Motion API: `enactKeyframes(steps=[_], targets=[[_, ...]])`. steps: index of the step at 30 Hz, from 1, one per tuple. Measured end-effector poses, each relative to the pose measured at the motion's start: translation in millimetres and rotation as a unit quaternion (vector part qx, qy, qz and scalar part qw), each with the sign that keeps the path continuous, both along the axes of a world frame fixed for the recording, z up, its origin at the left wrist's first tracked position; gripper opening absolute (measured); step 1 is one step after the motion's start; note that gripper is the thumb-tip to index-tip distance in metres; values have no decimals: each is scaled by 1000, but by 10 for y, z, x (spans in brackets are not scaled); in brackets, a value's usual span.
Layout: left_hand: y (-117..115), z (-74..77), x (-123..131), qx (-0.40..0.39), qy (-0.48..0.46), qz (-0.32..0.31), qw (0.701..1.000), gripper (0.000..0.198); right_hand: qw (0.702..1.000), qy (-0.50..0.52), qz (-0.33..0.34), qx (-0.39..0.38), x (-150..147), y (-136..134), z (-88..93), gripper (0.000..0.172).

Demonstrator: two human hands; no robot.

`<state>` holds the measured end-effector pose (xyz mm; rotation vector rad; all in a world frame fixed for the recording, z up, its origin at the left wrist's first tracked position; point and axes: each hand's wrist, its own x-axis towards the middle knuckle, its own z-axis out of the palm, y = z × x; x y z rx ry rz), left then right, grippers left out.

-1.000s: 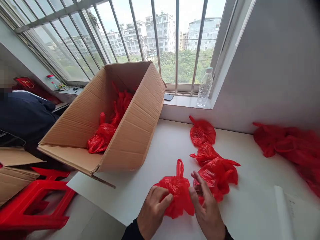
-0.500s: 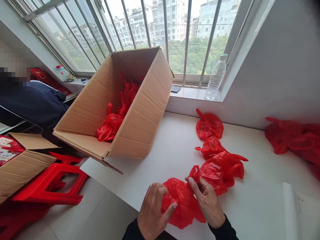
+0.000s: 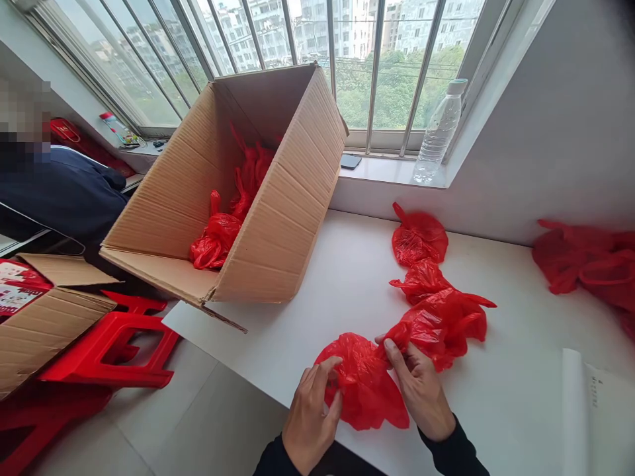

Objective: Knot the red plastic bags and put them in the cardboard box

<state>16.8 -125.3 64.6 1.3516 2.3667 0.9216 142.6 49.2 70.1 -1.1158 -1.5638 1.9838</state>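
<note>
A thin red plastic bag lies at the front edge of the white table. My right hand pinches the upper right part of this bag between thumb and fingers. At its left side is my left hand, thumb and fingers curved and apart, with the fingertips against the plastic. Just behind my right hand rests a crumpled red bag. Farther back are a smaller red bag and a rounded, knotted one.
A large open cardboard box holding several red bags stands on the table at the left. More red bags lie by the wall. A bottle stands on the sill. Red stools and a seated person are at the left.
The view has shifted slightly. My right hand's pinch on the bag sits lower, and the loop that stood up there is now flattened. My left hand has drawn a little back from the bag.
</note>
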Motion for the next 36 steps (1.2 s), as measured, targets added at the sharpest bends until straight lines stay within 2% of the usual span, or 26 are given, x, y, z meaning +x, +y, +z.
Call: enactKeyframes(steps=[4,9,13,19,23,26,29,32,35,36], targets=[[-24,52,-24,17,-24,52,998,32,1000,-5,-10,6,26,8,3,57],[-28,141,-66,40,-33,93,994,15,1000,-12,-18,20,44,2,42,55],[-16,134,-11,57,-19,145,988,11,999,-16,-25,30,50,-5,52,53],[-3,32,129,22,-19,66,997,9,999,-13,-22,26,56,6,34,53],[-17,103,153,30,-39,63,997,23,998,-18,-32,42,77,13,43,50],[-109,145,42,34,-40,88,995,32,997,-30,-50,55,119,8,48,47],[-251,61,-197,28,-22,127,991,36,995,-46,-72,58,157,-27,39,45],[-354,-23,-409,23,0,154,988,35,996,-41,-65,52,164,-84,12,46],[-329,63,-421,38,33,145,988,15,996,-43,-64,45,177,-130,-55,47],[-282,115,-379,44,48,127,990,20,996,-46,-68,44,189,-140,-90,48]])
